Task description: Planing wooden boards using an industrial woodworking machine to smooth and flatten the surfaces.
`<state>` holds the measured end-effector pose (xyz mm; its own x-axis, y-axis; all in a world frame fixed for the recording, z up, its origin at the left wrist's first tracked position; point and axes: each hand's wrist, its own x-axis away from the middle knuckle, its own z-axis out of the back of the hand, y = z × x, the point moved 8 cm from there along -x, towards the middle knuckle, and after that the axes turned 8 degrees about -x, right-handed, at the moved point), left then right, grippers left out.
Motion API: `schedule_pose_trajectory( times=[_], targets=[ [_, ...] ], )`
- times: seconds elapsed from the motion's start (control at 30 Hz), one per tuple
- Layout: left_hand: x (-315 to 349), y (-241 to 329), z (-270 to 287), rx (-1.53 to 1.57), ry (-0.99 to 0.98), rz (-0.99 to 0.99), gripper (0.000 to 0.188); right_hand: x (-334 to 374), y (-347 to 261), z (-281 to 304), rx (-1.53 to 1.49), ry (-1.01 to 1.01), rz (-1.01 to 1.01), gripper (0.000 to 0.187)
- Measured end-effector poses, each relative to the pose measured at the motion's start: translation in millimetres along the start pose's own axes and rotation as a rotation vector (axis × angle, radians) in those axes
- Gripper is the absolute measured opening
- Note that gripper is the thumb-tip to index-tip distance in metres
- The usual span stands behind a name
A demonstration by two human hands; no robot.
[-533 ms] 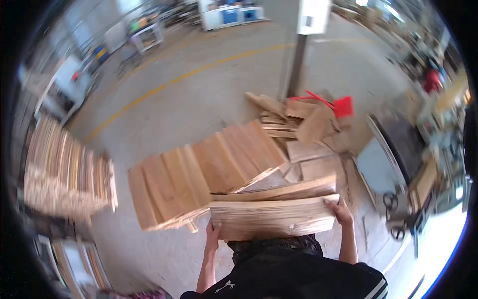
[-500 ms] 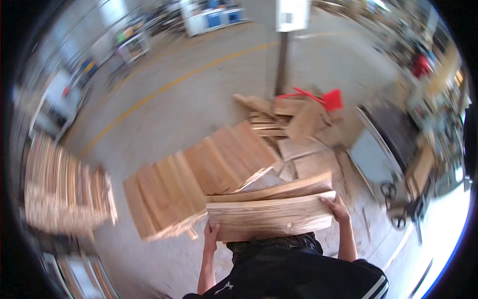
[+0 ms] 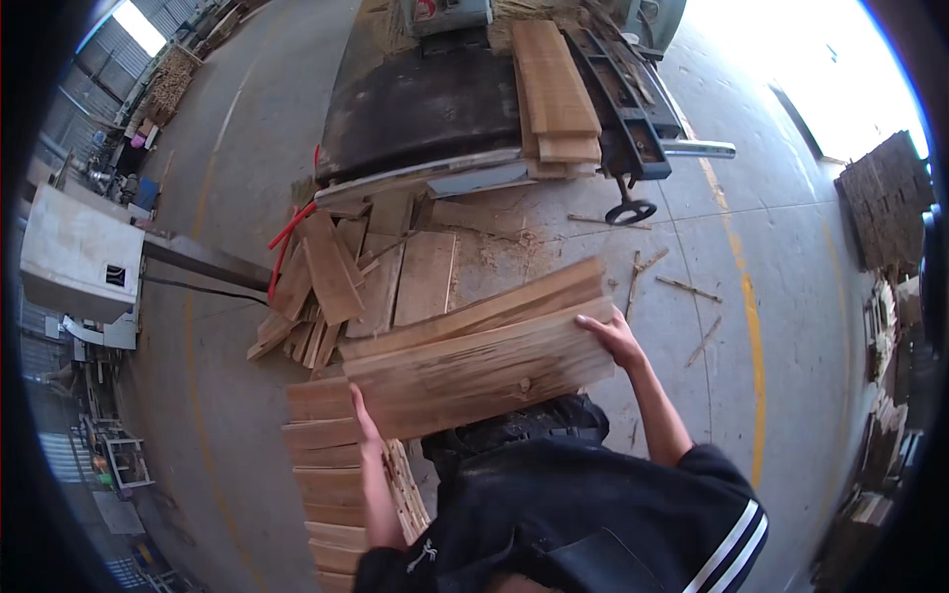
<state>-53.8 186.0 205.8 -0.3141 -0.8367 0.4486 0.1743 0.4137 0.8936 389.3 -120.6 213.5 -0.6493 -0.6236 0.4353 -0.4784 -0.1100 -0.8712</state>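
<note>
Left hand: the left hand (image 3: 365,420) is gripping the lower left end of a stack of boards (image 3: 474,358) in the middle of the frame, fingers wrapping up over the near edge.
Right hand: the right hand (image 3: 613,337) is clamping the right end of the same stack, fingers curling over the top face, thumb underneath and out of sight.
Stack of boards: it is being held flat between both hands at centre frame, pale wood, its right end tilting a little higher than the left, off the floor and in front of the person's dark top.
Lower pile: a pile of boards (image 3: 326,465) is lying on the floor at lower left, just beneath the left forearm, its layers stepping down toward the bottom edge.
Loose offcuts: scattered planks (image 3: 336,282) are lying fanned out left of centre, above the held stack, with a red strap (image 3: 287,232) curving along their upper left side.
Machine: a dark machine table (image 3: 425,109) is filling the upper middle, and planks (image 3: 554,89) are resting lengthwise on its right side; a round handwheel (image 3: 630,211) is hanging just below it.
Box: a white box-shaped cabinet (image 3: 79,259) is sitting at the left edge, carrying a small dark square mark on its face.
Floor marking: a yellow line (image 3: 746,306) is running down the concrete at right; another is curving along the upper left.
Right edge: a dark stack of wood (image 3: 885,198) is standing at upper right.
</note>
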Motion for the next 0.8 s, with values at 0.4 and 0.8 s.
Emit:
schedule_pose_trajectory(
  times=[0.4,0.8],
  targets=[
    [-199.6,356.2,-466.7,-0.908,-0.935,-0.820,0.070,18.8,-42.0,78.0,-0.654,0.684,0.261,0.067],
    [-281.1,454.7,-650.7,-0.556,-0.607,-1.520,0.070,-113.0,-180.7,-41.4,-0.807,1.043,0.333,0.067]
  ],
)
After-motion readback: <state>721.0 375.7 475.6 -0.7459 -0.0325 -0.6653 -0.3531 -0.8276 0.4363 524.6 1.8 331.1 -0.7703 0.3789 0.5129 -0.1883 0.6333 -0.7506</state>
